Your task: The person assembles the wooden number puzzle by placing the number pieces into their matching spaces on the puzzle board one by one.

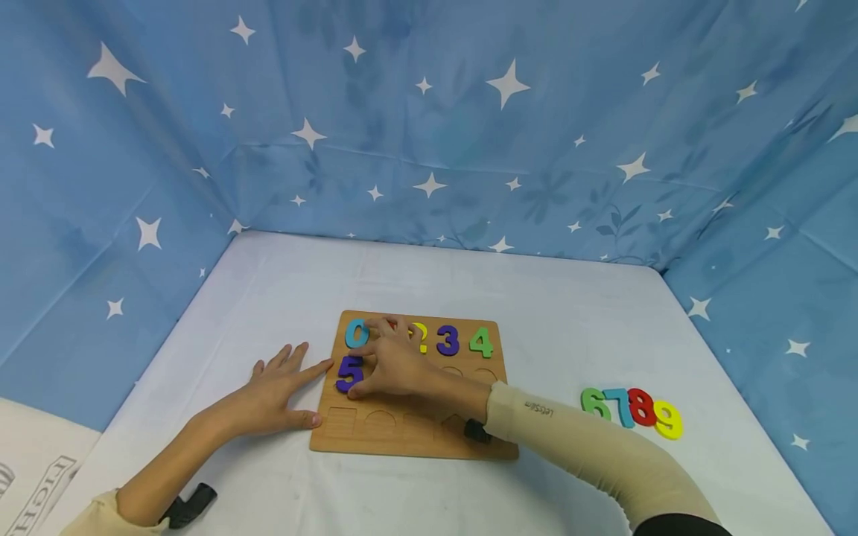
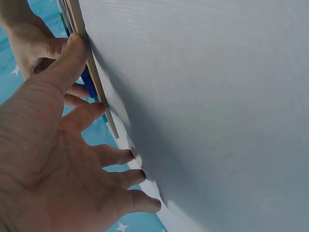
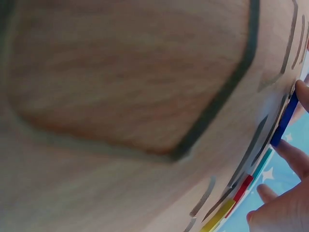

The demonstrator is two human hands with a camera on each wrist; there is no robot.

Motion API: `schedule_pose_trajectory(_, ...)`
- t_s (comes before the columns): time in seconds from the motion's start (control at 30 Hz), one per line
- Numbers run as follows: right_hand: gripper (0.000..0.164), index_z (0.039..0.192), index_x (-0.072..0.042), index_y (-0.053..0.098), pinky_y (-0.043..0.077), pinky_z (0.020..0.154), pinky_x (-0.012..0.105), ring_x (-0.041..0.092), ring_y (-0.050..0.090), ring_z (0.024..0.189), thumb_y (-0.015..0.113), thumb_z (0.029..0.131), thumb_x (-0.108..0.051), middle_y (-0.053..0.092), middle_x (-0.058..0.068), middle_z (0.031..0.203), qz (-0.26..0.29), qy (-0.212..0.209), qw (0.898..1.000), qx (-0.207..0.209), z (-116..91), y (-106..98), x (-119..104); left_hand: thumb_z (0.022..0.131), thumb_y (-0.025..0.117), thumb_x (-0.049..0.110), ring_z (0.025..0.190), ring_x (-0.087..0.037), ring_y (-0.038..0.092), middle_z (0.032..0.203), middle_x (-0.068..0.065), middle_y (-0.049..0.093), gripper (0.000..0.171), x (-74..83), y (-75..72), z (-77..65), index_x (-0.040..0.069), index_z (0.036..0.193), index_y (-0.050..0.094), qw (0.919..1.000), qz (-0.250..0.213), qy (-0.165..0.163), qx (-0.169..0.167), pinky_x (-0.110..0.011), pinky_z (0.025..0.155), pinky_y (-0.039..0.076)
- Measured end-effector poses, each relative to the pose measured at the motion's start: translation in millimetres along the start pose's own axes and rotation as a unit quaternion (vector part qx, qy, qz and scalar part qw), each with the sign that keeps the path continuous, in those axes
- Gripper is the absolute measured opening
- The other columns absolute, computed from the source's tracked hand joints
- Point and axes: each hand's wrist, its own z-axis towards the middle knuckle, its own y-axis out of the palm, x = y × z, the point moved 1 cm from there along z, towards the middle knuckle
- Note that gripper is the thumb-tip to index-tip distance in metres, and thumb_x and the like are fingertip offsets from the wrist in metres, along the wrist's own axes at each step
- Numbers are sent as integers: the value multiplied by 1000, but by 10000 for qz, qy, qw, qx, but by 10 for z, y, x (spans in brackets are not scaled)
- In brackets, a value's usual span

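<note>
A wooden number puzzle board (image 1: 415, 447) lies on the white table. My right hand (image 1: 395, 365) reaches over it and pinches the purple number 5 (image 1: 350, 374) at its two ends, at the left of the middle row. The right wrist view shows the 5 (image 3: 286, 118) between thumb and finger. Spread fingers of my left hand (image 1: 278, 394) lie beside the board, with thumb and index finger at its left edge. Along the top row sit a light blue 0 (image 1: 356, 334), a yellow 2 (image 1: 421, 339), a purple 3 (image 1: 447, 340) and a green 4 (image 1: 481, 342); a red piece is mostly hidden by my right hand.
To the right of the board a green 6 (image 1: 593, 402), a blue 7 (image 1: 620, 406), a red 8 (image 1: 642, 407) and a yellow 9 (image 1: 668, 420) lie close together on the table. A blue curtain (image 1: 456, 134) with white stars surrounds the table's back and sides.
</note>
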Motion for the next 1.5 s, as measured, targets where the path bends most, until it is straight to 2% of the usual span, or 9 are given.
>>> schedule_pose_trajectory(0.4, 67, 125, -31, 71, 20, 101, 63, 33, 17, 139, 80, 69, -66, 35, 4, 154, -319, -277, 9990, 122, -37, -17, -44, 81, 71, 62, 140, -57, 11, 155, -34, 20, 87, 6, -2, -8, 18, 152, 43, 10000, 43, 2, 45, -82, 97, 9)
schedule_pose_trajectory(0.87, 64, 125, -33, 71, 19, 104, 61, 34, 19, 141, 79, 70, -66, 36, 4, 154, -601, -331, 9976, 23, -23, -6, -63, 80, 70, 64, 141, -57, 12, 155, -34, 20, 89, -21, 25, -6, 19, 152, 43, 9999, 81, -3, 63, -83, 96, 9)
schedule_pose_trajectory(1.1, 63, 123, -34, 72, 20, 104, 61, 36, 20, 141, 75, 71, -71, 37, 5, 154, -1020, -451, 9937, 66, -13, -25, -71, 80, 69, 65, 141, -56, 13, 155, -33, 21, 89, -26, 14, 5, 20, 152, 43, 9999, 144, 12, 91, -83, 97, 10)
schedule_pose_trajectory(1.2, 65, 126, -35, 70, 20, 104, 62, 36, 19, 141, 74, 72, -71, 34, 5, 155, -944, -425, 9946, 49, -18, -47, -53, 79, 69, 66, 141, -56, 13, 155, -33, 21, 89, -29, 3, 16, 21, 152, 43, 9998, 186, 33, 87, -83, 96, 10)
schedule_pose_trajectory(1.37, 71, 132, -32, 66, 23, 105, 62, 35, 20, 140, 76, 72, -67, 32, 4, 156, -530, -302, 9980, 137, -106, -191, 120, 79, 70, 65, 140, -57, 13, 155, -33, 22, 89, -10, 8, 22, 20, 151, 43, 9997, 227, -9, 88, -83, 97, 10)
schedule_pose_trajectory(1.5, 72, 134, -29, 64, 26, 100, 63, 36, 24, 138, 79, 72, -63, 34, 4, 154, -211, -186, 9995, 167, -343, -455, 518, 78, 71, 64, 140, -57, 12, 155, -33, 22, 90, 9, 49, 6, 20, 151, 44, 9998, 164, -64, 124, -82, 97, 9)
